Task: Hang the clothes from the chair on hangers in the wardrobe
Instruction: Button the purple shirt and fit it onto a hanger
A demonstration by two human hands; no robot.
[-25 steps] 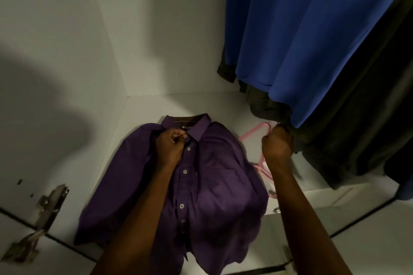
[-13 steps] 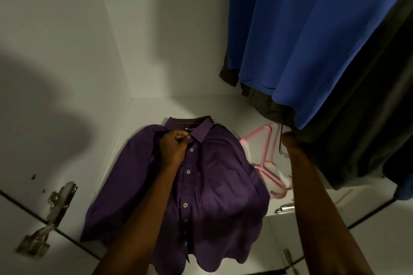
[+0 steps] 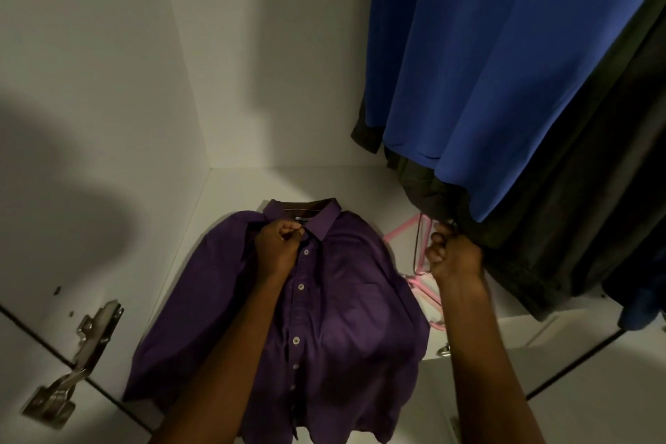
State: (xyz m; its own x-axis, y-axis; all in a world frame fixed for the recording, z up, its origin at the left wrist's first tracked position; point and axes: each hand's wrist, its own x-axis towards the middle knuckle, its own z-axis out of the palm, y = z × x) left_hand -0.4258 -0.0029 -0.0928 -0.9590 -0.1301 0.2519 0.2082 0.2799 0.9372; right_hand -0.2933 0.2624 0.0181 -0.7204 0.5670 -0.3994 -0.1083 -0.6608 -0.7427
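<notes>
from the head view, your left hand [image 3: 279, 249] pinches the purple shirt [image 3: 324, 299] at its collar, shirt flat on the wardrobe floor [image 3: 360, 187] running collar-far to hem-near, while your nearer right hand [image 3: 452, 258] grips the pink hanger [image 3: 420, 285] just to its right; collar label unreadable.

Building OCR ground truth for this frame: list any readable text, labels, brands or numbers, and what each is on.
No text in this frame can be read.
Neck label inside the collar of the purple shirt: a small white tag beside the left hand; any print on it is too small and blurred to read.
Pink hangers, blue garment, dark garment, door hinge: no lettering visible.
</notes>
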